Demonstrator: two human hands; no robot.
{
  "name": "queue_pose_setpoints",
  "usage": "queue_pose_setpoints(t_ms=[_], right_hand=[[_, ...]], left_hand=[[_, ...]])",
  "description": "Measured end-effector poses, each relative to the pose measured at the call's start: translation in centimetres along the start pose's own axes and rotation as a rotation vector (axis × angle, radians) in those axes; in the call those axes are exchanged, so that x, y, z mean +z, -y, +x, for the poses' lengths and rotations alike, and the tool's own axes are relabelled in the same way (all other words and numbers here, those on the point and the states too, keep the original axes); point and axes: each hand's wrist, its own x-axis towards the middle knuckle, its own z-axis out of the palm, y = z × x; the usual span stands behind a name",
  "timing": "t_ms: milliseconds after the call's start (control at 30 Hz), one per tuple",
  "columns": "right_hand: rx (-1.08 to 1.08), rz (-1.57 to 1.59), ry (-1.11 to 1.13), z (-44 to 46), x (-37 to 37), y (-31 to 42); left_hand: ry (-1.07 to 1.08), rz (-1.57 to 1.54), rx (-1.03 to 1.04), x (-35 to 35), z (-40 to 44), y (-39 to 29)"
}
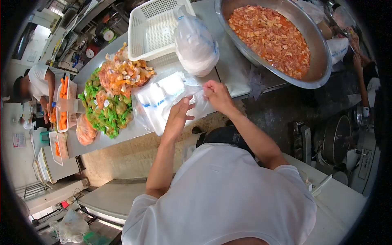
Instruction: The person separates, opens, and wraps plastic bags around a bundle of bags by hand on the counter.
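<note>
My right hand point(218, 97) pinches the edge of a clear plastic bag point(197, 100) at the front of the metal table. Facing it, my left hand point(175, 119) has its fingers apart beside the same bag; whether it touches the film is hard to see. Under and behind the bag lies a stack of white plastic bags with blue print point(160, 92), partly covered by my left hand. Just beyond stands a full, knotted white bag point(197, 45); its contents are hidden.
A large metal bowl point(324, 61) of sauced, cut meat stands at right. Behind is a white perforated basket point(134, 30). Left lie green-tied bags point(106, 108), orange-filled bags point(122, 75) and carrot baskets point(72, 92). A person point(45, 79) works at the far left; another person's arms point(359, 65) show right.
</note>
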Motion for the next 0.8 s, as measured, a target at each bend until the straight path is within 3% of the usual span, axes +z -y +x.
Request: queue_pose_setpoints(t_ms=[67,167,200,300,333,433,533,567,600,667,700,733,767,800], right_hand=[[0.045,-0.059,0.049,0.2,-0.3,-1.1],[-0.087,0.036,0.139,-1.0,0.9,-0.7],[-0.152,-0.114,0.172,-1.5,0.4,0.4],[-0.05,-0.125,0.205,-1.8,-0.6,1.7],[-0.092,-0.141,0.128,-1.7,-0.7,1.7],[-0.254,-0.137,0.215,-2.1,-1.5,2.7],[-0.206,-0.306,0.058,-0.8,-4.4,3.2],[-0.298,-0.449,-0.132,-0.6,-5.9,4.0],[-0.208,-0.451,-0.212,-0.3,-7.2,5.2],[-0.424,-0.223,-0.428,0.4,-8.3,8.5],[-0.56,0.064,-0.264,-0.3,-9.0,11.8],[-0.68,0.354,-0.093,-1.4,-9.7,15.4],[-0.802,0.321,0.05,-2.5,-9.7,18.4],[-0.924,0.284,0.188,-3.2,-9.3,20.5]], left_hand=[[-0.084,-0.083,-0.022,-0.2,0.5,0.7],[0.016,0.095,-0.025,0.2,1.7,1.2],[0.005,-0.023,-0.012,0.9,1.4,0.3],[-0.155,-0.48,-0.07,0.2,2.6,1.9],[-0.165,-0.509,-0.084,0.7,2.5,1.8],[-0.175,-0.454,-0.016,0.8,2.9,1.7],[-0.042,-0.909,-0.02,-1.0,2.5,-0.3],[0.017,-1.051,-0.003,-1.4,1.9,-1.7],[0.073,-0.804,0.081,-1.5,1.6,-2.9],[0.166,-0.309,0.241,-1.4,1.3,-5.4],[0.205,-0.059,0.313,-1.3,1.1,-6.8],[-0.015,0.041,0.378,-1.1,1.2,-9.0],[-0.198,0.253,0.647,-2.3,2.3,-10.5],[-0.347,0.606,1.201,-3.3,4.1,-13.1]])
